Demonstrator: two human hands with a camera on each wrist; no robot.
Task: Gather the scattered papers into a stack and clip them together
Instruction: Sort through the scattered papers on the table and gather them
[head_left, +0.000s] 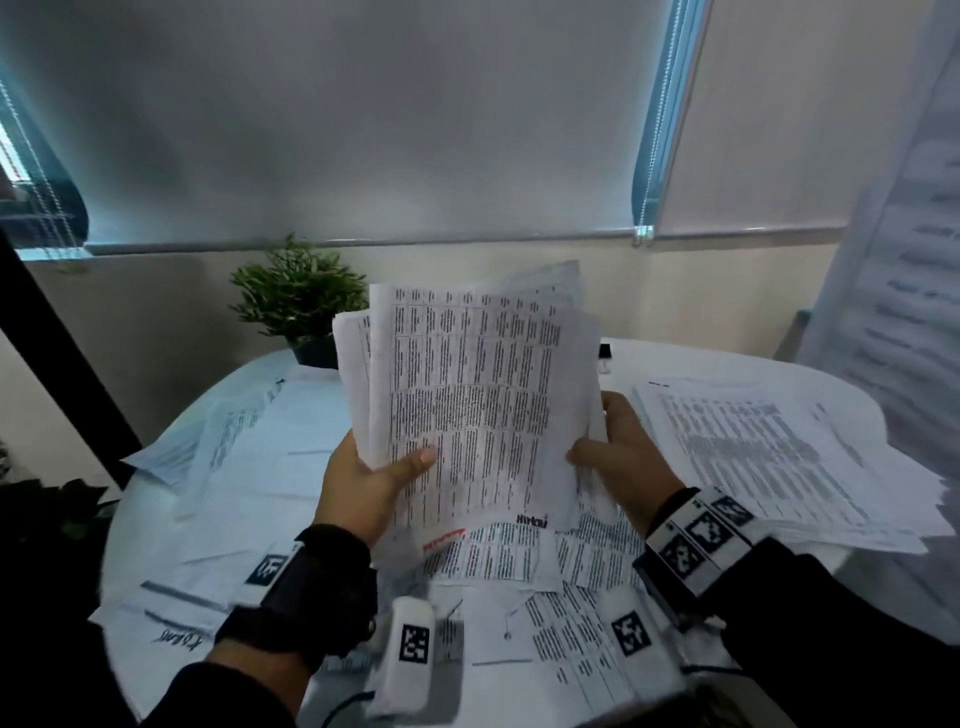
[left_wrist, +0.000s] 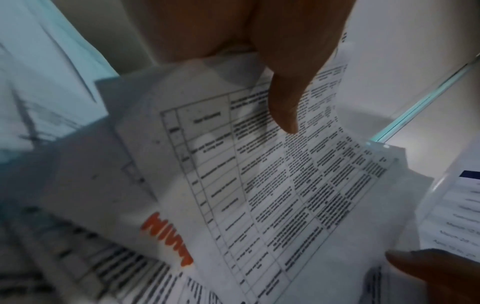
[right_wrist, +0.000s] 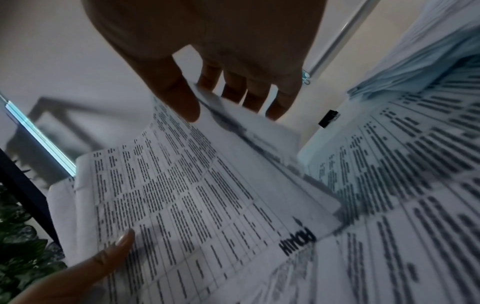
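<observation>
Two hands, left (head_left: 363, 478) and right (head_left: 618, 452), were in view. One clip (head_left: 605, 351) lay at the table's (head_left: 727, 364) far edge, one plant (head_left: 298, 296) at its far left edge. Sheets (head_left: 467, 395) were too many and overlapped to count.

From the right wrist camera I see my right hand (right_wrist: 223, 67) pinching the far edge of a sheaf of printed papers (right_wrist: 197, 197), thumb on top and fingers (right_wrist: 233, 90) behind. My left hand (right_wrist: 103, 261) has its thumb on the near left edge. Farther right a black binder clip (right_wrist: 328, 118) sits beside more printed sheets (right_wrist: 405, 185).
</observation>
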